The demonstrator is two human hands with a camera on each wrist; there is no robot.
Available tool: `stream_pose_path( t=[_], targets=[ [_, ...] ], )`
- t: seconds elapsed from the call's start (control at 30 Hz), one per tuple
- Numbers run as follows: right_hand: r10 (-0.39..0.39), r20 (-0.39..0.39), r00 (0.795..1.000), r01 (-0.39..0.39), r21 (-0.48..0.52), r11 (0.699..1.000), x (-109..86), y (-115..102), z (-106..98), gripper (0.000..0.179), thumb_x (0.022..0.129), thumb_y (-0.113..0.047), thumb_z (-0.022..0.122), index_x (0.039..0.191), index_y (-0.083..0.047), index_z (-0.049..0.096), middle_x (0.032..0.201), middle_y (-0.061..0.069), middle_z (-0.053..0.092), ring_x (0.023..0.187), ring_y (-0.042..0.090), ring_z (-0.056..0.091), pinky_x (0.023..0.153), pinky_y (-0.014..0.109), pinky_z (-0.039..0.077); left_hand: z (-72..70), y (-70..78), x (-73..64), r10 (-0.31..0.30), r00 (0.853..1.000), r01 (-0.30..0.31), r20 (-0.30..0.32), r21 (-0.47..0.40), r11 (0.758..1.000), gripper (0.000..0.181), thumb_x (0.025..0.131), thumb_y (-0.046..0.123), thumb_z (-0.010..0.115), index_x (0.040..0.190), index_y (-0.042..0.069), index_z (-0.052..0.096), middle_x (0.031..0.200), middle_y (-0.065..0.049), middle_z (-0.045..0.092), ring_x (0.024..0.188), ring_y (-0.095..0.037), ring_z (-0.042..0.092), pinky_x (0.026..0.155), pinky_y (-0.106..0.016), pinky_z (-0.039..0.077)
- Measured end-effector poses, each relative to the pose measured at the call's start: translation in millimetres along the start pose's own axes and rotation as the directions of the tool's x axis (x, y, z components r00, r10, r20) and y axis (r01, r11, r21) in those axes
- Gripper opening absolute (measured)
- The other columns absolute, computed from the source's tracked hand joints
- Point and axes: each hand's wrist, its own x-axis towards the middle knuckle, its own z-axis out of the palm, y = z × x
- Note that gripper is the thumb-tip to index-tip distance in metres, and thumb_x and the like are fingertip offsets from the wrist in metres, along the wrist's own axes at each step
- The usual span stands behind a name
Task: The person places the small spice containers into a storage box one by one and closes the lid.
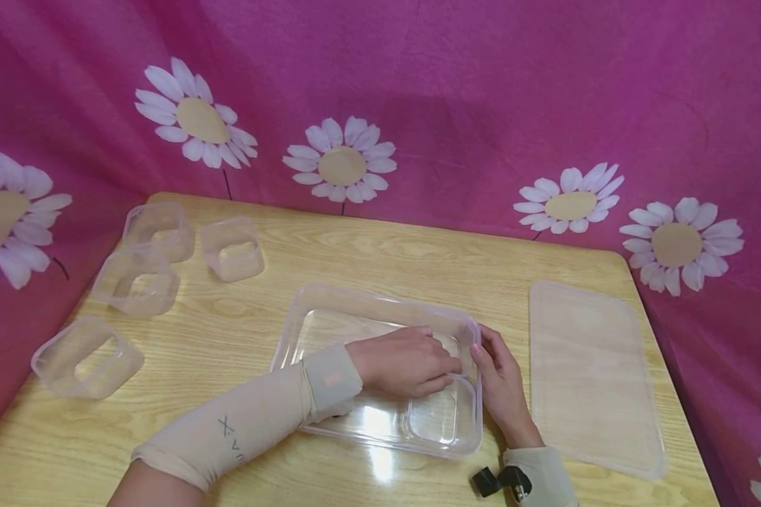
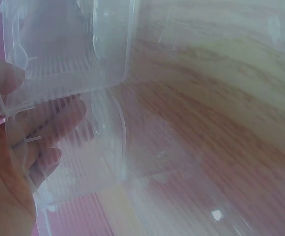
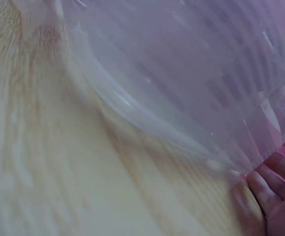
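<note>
A large clear rectangular container (image 1: 380, 445) stands on the table. Inside its right end are two small clear containers; the front one (image 1: 432, 417) sits in the near right corner. My left hand (image 1: 402, 360) reaches into the large container and grips the small container (image 2: 115, 132) toward the back, its fingers showing through the clear plastic. At the right wall my right hand (image 1: 502, 384) holds the large container, thumb at the rim and fingers along the outside. The left palm hides part of the small containers.
Several small clear containers, among them one at the near left (image 1: 89, 359) and one farther back (image 1: 233, 250), stand on the left of the wooden table (image 1: 228, 352). A flat translucent lid (image 1: 596, 380) lies at the right. Flowered pink cloth (image 1: 450, 141) hangs behind.
</note>
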Motion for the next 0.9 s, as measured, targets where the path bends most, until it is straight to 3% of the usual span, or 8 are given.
stream_pose_path(
  t=[0.2,0.9],
  targets=[
    [0.028,-0.001,1.000,-0.028,-0.005,1.000,-1.0,-0.8,-0.2,0.037,0.109,-0.018,0.050,0.143,-0.003,0.054,0.137,0.021,0.062,0.111,-0.003,0.061,0.089,0.013,0.052,-0.2,0.4,-0.5,-0.001,1.000,0.001,0.006,0.007,1.000,0.025,0.110,0.032,0.042,0.114,0.023,0.065,0.108,0.010,0.076,0.103,-0.007,0.070,0.096,-0.029,0.044],
    [0.036,-0.007,0.999,-0.036,-0.016,0.999,-0.4,-0.7,-3.1,0.038,0.108,-0.021,0.052,0.142,-0.006,0.056,0.138,0.022,0.063,0.111,-0.003,0.060,0.089,0.012,0.051,-2.1,-1.8,1.0,0.016,1.000,-0.016,0.018,0.004,1.000,0.025,0.110,0.033,0.043,0.115,0.022,0.066,0.105,0.012,0.075,0.104,-0.004,0.070,0.100,-0.028,0.044]
  ],
)
